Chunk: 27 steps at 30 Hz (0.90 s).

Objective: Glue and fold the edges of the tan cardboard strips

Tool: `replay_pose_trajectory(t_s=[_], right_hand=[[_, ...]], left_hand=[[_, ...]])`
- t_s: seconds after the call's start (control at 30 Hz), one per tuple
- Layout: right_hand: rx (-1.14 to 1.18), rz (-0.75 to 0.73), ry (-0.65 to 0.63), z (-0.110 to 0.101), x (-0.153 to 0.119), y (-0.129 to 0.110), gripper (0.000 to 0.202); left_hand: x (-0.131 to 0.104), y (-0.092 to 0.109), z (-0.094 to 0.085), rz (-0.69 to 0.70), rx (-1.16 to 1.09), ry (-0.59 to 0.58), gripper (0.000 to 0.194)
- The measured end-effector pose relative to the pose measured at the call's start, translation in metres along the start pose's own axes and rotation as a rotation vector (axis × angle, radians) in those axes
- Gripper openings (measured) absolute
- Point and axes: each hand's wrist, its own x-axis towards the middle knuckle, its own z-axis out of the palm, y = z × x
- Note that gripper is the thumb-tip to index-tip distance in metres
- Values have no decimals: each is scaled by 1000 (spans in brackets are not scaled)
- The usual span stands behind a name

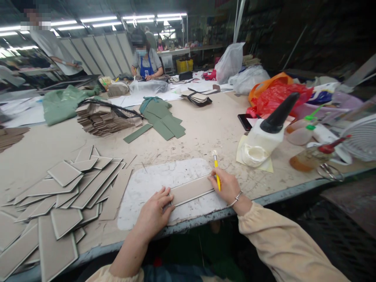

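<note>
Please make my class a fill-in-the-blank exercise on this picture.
1. The left hand touches a flat beige strip, while the ____ hand holds a slim yellow-handled brush.
2. Loose, pale-edged beige panels are heaped on the person's ____ side.
3. The white plastic bottle has a tapered ____ top.

Missing words: right; left; black.

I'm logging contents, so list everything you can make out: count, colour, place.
table: one, beige, throughout
board: one, white, front
strip: one, beige, on board
brush: one, yellow, right of centre
edged pieces: many, beige, left
green pieces: several, green, centre
stack: one, brown, centre left
nozzle bottle: one, white, right
small bottles: three, translucent, right
fan: one, white, right edge
phone: one, black, right
bags: several, red and clear, back
crate: one, yellow, back
sleeves: two, cream, front
left hand: one, bare, on strip
right hand: one, bare, holding brush
</note>
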Motion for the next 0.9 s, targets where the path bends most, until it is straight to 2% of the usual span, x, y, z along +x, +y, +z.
replay_pose_trajectory(t_s=[0.2,0.3,0.43,0.53,0.63,0.73,0.9], right_hand=[[-234,-36,-50,-6,-3,-7,8],[-307,-71,-35,-12,-3,-16,9],[-103,-172,-24,-10,-9,-40,9],[114,-293,-143,8,-20,-60,19],[176,-340,-258,25,-31,-72,37],[162,-283,-288,29,-39,-69,44],[92,-158,-260,9,-41,-43,38]], left_hand=[[0,-1,0,9,36,-13,31],[0,-3,1,20,45,9,31],[0,-7,4,47,91,7,30],[0,-9,6,54,124,-4,32],[1,-10,6,60,137,-9,32],[1,-9,5,53,139,-11,33],[1,-5,1,30,140,-43,33]])
